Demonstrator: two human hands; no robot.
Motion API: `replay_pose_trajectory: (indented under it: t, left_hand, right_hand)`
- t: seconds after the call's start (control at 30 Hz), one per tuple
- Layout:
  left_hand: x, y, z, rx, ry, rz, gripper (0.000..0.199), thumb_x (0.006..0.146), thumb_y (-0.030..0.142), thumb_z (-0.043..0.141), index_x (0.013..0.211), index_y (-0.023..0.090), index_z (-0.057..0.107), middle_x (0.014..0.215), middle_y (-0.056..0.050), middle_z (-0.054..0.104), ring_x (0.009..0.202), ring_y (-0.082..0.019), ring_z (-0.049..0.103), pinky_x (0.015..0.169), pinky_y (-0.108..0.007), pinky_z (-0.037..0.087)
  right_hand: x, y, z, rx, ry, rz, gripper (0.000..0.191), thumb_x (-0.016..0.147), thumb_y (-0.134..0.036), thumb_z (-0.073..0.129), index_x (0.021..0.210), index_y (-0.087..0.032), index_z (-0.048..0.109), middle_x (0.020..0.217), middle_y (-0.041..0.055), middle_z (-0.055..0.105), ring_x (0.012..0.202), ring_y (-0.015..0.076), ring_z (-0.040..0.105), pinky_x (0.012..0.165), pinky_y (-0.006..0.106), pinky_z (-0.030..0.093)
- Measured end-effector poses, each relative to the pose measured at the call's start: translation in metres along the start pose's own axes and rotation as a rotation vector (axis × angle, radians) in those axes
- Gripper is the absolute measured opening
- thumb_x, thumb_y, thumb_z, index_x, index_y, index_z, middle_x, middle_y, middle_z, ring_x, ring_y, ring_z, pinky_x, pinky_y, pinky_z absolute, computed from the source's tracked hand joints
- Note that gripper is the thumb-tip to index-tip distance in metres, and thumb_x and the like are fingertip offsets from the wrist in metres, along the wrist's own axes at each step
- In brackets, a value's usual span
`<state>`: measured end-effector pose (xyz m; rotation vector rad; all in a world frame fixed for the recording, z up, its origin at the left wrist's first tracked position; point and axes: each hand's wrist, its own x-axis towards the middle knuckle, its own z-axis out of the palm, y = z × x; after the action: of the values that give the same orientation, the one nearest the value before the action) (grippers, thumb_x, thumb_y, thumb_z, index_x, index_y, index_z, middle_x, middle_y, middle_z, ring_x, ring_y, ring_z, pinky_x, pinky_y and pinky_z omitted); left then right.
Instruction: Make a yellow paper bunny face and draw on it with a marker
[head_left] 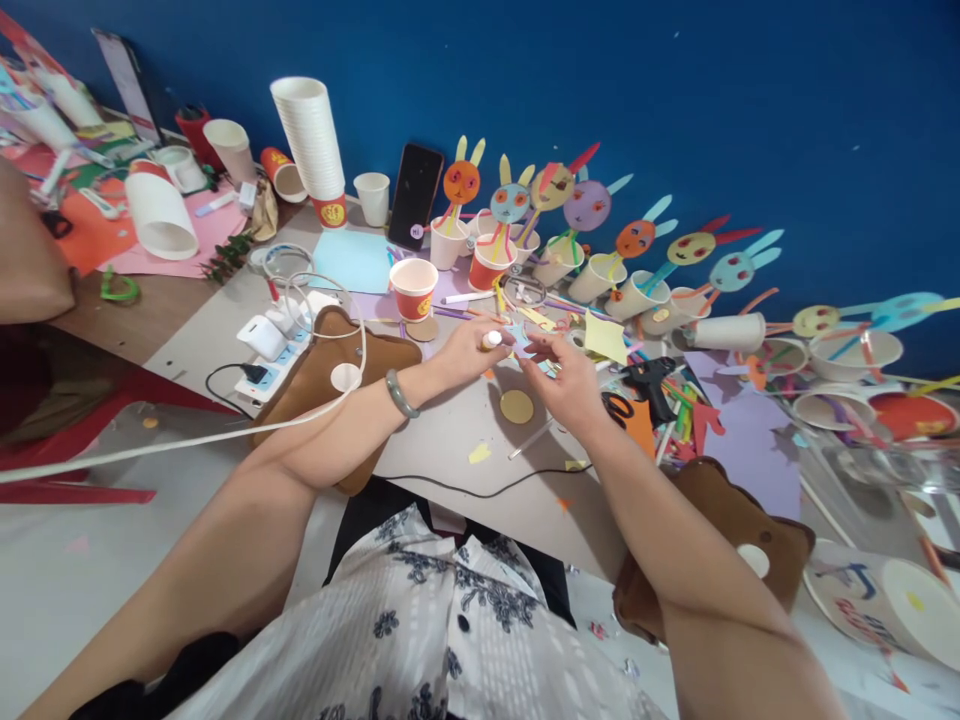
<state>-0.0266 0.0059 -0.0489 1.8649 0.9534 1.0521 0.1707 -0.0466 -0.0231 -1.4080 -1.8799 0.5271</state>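
Held a white tube (492,340) tucked in the curled left hand (466,352), seemingly to spare setting it down while handling the small pale paper (518,338) pinched in the part-closed right hand (561,375) over the desk (439,440), near a tan disc (517,407) within easy reach.

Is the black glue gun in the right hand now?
No, the black glue gun lies on the cluttered table, apart from the right hand.

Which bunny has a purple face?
The fourth bunny counting right from the phone; every other face in that row is another colour.
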Motion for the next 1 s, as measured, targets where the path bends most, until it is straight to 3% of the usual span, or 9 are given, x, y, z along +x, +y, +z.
replay_pose_trajectory:
  t: [0.1, 0.17, 0.27, 0.4, 0.6, 0.67, 0.77, 0.87, 1.0]
  left_hand:
    - [0.0, 0.006, -0.002, -0.059, 0.035, -0.093, 0.025, 0.087, 0.029, 0.071, 0.067, 0.018, 0.06, 0.076, -0.001, 0.066, 0.09, -0.02, 0.066, 0.084, -0.033, 0.052]
    - [-0.001, 0.012, -0.004, -0.146, 0.035, -0.149, 0.028, 0.09, 0.032, 0.069, 0.068, 0.019, 0.057, 0.073, 0.0, 0.062, 0.083, -0.017, 0.063, 0.078, -0.031, 0.05]
    - [-0.004, 0.023, -0.007, -0.323, 0.008, -0.198, 0.011, 0.091, 0.029, 0.066, 0.091, 0.018, 0.064, 0.08, 0.001, 0.063, 0.077, -0.013, 0.058, 0.074, -0.029, 0.048]
    - [-0.009, 0.036, -0.009, -0.526, -0.171, -0.273, 0.034, 0.093, 0.031, 0.064, 0.126, 0.02, 0.059, 0.083, 0.0, 0.063, 0.079, -0.015, 0.061, 0.072, -0.029, 0.049]
    - [-0.009, 0.037, -0.004, -0.592, -0.315, -0.244, 0.036, 0.1, 0.038, 0.055, 0.129, 0.018, 0.058, 0.096, -0.005, 0.066, 0.088, -0.017, 0.062, 0.072, -0.026, 0.049]
    - [-0.007, 0.036, -0.004, -0.565, -0.288, -0.257, 0.03, 0.104, 0.038, 0.048, 0.121, 0.018, 0.062, 0.105, -0.008, 0.068, 0.095, -0.018, 0.063, 0.076, -0.027, 0.05]
    - [-0.002, 0.035, -0.008, -0.447, -0.141, -0.29, 0.03, 0.106, 0.035, 0.041, 0.11, 0.015, 0.064, 0.111, -0.01, 0.069, 0.096, -0.017, 0.063, 0.082, -0.028, 0.051]
    - [0.003, 0.032, -0.017, -0.137, 0.006, -0.242, 0.012, 0.096, 0.023, 0.058, 0.091, 0.014, 0.064, 0.097, -0.007, 0.071, 0.087, -0.014, 0.062, 0.083, -0.027, 0.049]
    - [0.002, 0.026, -0.025, 0.284, -0.022, -0.156, 0.019, 0.092, 0.023, 0.06, 0.075, 0.015, 0.063, 0.075, -0.003, 0.069, 0.071, -0.014, 0.058, 0.073, -0.028, 0.046]
  right_hand:
    - [-0.005, -0.009, 0.0, -0.008, 0.025, -0.013, 0.029, 0.087, -0.038, 0.066, 0.11, -0.02, 0.068, 0.102, 0.0105, 0.077, 0.087, 0.0256, 0.072, 0.086, 0.046, 0.057]
    - [-0.008, -0.017, 0.002, -0.02, 0.028, -0.026, 0.023, 0.086, -0.037, 0.066, 0.102, -0.021, 0.068, 0.096, 0.0087, 0.076, 0.085, 0.0246, 0.071, 0.084, 0.043, 0.056]
    - [-0.012, -0.028, 0.006, -0.032, 0.01, -0.061, 0.018, 0.085, -0.037, 0.067, 0.093, -0.021, 0.067, 0.088, 0.0064, 0.073, 0.08, 0.023, 0.068, 0.079, 0.04, 0.053]
    - [-0.011, -0.032, 0.016, -0.06, -0.011, -0.076, 0.018, 0.084, -0.039, 0.07, 0.086, -0.022, 0.064, 0.078, 0.0031, 0.068, 0.07, 0.0197, 0.06, 0.073, 0.037, 0.048]
    - [-0.003, -0.023, 0.026, 0.025, 0.012, -0.013, 0.027, 0.085, -0.042, 0.072, 0.074, -0.023, 0.056, 0.067, -0.0003, 0.06, 0.059, 0.0149, 0.049, 0.063, 0.033, 0.042]
    - [-0.002, -0.021, 0.026, 0.062, 0.041, 0.015, 0.027, 0.083, -0.043, 0.073, 0.074, -0.023, 0.057, 0.069, 0.0001, 0.06, 0.063, 0.016, 0.052, 0.064, 0.033, 0.044]
    - [-0.002, -0.017, 0.021, 0.108, 0.107, 0.09, 0.027, 0.079, -0.045, 0.075, 0.079, -0.023, 0.059, 0.076, 0.0017, 0.065, 0.072, 0.019, 0.06, 0.071, 0.036, 0.049]
    - [-0.003, -0.011, 0.013, 0.217, 0.085, 0.198, 0.031, 0.079, -0.048, 0.075, 0.085, -0.024, 0.056, 0.082, 0.0031, 0.071, 0.077, 0.0215, 0.066, 0.073, 0.039, 0.053]
    - [-0.006, -0.004, 0.003, 0.246, -0.043, 0.226, 0.035, 0.08, -0.053, 0.076, 0.087, -0.024, 0.056, 0.082, 0.0033, 0.072, 0.077, 0.0222, 0.068, 0.074, 0.04, 0.055]
